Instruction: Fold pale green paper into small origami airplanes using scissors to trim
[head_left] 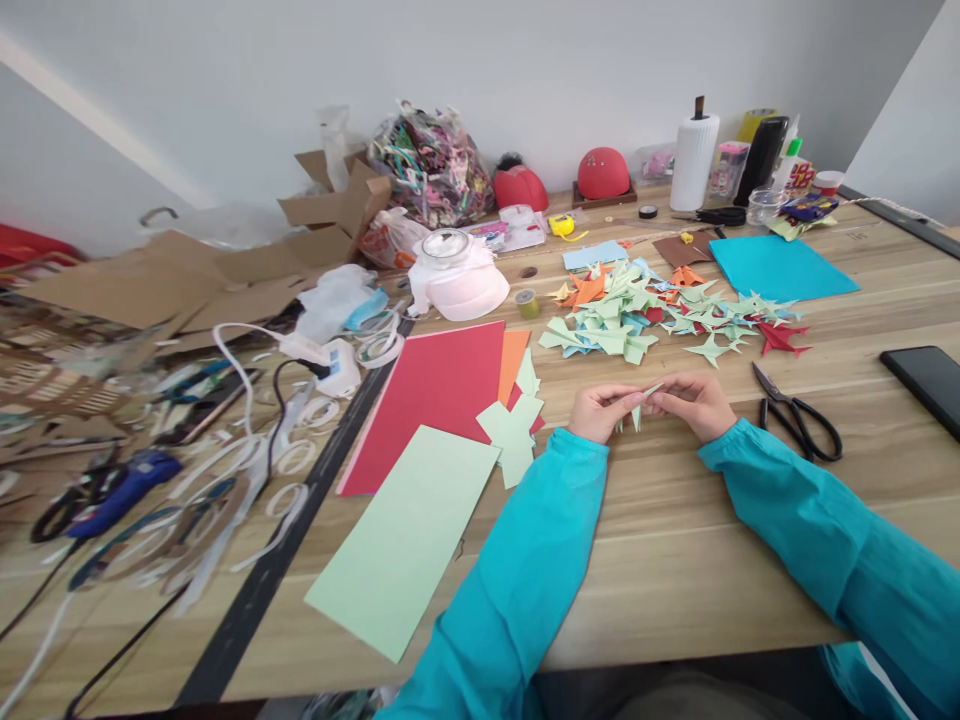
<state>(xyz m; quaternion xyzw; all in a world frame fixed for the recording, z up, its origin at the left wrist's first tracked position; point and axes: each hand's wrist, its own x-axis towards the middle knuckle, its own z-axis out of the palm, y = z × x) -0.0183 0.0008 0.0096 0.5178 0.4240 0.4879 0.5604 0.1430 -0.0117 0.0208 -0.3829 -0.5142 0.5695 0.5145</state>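
Both hands are in tight over the middle of the desk (675,560). The left hand (600,412) and the right hand (694,403) are each pinched shut on one small pale green paper piece (637,408). It sits between the fingertips, just above the wood, with its points poking downward.

That paper looks feather-light and thin. I'd say it is stiff only along its creases and quick to crumple or tear under a hard squeeze. The safest hold seems to be on the folded edges near the centre, away from the fine tips.

Now the room around it. Just beyond the hands lies a pile of folded shapes (637,320) in green, orange and red, close enough to be brushed. Black scissors (796,415) lie just right of the right hand, blades pointing up the desk, and a dark phone (926,385) rests further right near the picture's edge. To the left are small green squares (514,430), a red sheet (435,400) and a long green sheet (405,540), which reaches toward the desk's near edge.

The bare wood under the forearms, back to that near edge, is the open stretch. The far left is a tangle of tape, cables and cardboard.
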